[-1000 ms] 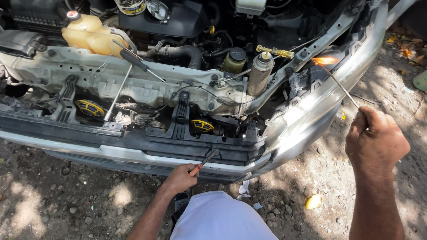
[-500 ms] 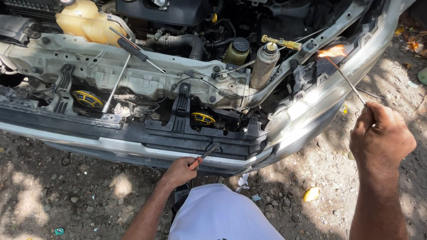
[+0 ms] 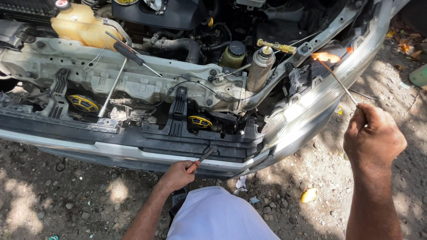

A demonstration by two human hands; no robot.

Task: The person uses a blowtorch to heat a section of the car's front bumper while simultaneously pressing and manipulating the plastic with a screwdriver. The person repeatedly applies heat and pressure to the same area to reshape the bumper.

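My left hand (image 3: 177, 176) grips a small tool with a red handle (image 3: 201, 159), its tip against the black front bumper support (image 3: 178, 138) of a car with the grille off. My right hand (image 3: 372, 137) is closed around a thin metal rod (image 3: 339, 82). The rod's far tip sits in an orange flame (image 3: 325, 56) beside the headlight (image 3: 307, 109). A metal gas torch canister (image 3: 260, 67) with a brass nozzle stands in the engine bay just left of the flame.
A black-handled screwdriver (image 3: 129, 52) lies on the grey radiator crossmember (image 3: 111, 78). A yellowish coolant tank (image 3: 82, 26) sits at the back left. Two yellow horns (image 3: 82, 103) show behind the bumper. Gravelly dirt ground (image 3: 66, 200) lies below. My white-clad knee (image 3: 218, 215) is at the bottom.
The view has shifted slightly. My right hand has drifted a little lower and rightward with the rod still in the flame. My left hand stays on the tool at the bumper.
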